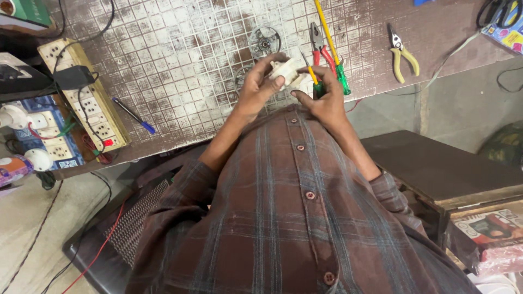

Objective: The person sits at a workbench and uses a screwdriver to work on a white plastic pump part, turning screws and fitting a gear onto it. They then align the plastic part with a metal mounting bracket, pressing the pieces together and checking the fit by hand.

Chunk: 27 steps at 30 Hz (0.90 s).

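Note:
My left hand [260, 87] grips a small cream plastic part [287, 69] just above the near edge of the worn, grid-marked table [174, 65]. My right hand [324, 93] holds a small screwdriver with a green and yellow handle [314, 80], its tip pointing up towards the cream part. The two hands are close together in front of my checked brown shirt. Just past the hands lie a round clear disc with a hub [264, 41] and a wire ring, partly hidden by my left hand.
A long yellow and green screwdriver [332, 43] and red-handled pliers [320, 46] lie right of the hands, yellow-handled pliers [403, 51] farther right. A blue pen [133, 115] and a wooden socket strip [87, 92] with plugs are at left. A dark bench [441, 163] stands at lower right.

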Available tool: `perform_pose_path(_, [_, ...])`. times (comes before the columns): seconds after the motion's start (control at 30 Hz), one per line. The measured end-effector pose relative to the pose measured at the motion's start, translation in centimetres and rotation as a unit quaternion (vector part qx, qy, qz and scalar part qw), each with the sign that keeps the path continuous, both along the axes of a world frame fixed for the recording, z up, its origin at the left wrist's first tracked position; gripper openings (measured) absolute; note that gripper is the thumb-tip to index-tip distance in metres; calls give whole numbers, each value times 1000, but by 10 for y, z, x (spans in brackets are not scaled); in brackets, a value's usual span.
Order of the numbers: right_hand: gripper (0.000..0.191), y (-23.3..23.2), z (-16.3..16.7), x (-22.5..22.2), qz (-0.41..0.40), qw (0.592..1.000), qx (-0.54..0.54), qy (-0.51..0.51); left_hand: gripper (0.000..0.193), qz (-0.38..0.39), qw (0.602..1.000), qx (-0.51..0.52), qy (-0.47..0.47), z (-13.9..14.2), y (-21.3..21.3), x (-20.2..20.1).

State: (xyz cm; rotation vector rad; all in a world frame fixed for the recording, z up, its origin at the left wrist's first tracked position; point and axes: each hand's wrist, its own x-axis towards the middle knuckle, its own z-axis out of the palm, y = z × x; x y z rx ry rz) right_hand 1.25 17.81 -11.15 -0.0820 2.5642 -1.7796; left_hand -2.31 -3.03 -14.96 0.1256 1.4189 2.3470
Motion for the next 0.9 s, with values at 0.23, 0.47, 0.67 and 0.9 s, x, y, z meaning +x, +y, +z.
perform_pose_path(0.23, [84,-2,-1,-6,47,999,23,-5,64,-34,989,-118,77,-16,1,2])
perform_pose_path(0.47, [74,-3,-19,-6,-110,987,-48,-108,84,20,947,-313,66,-36,-14,-3])
perform_pose_path(0.67, [54,30,-30,-6,-146,986,-18,-84,118,30,763,-629,144,-63,-48,-9])
perform_pose_path(0.9, [57,33,-21,-1,-143,982,-84,-92,108,-26,802,-587,108,-63,-40,6])
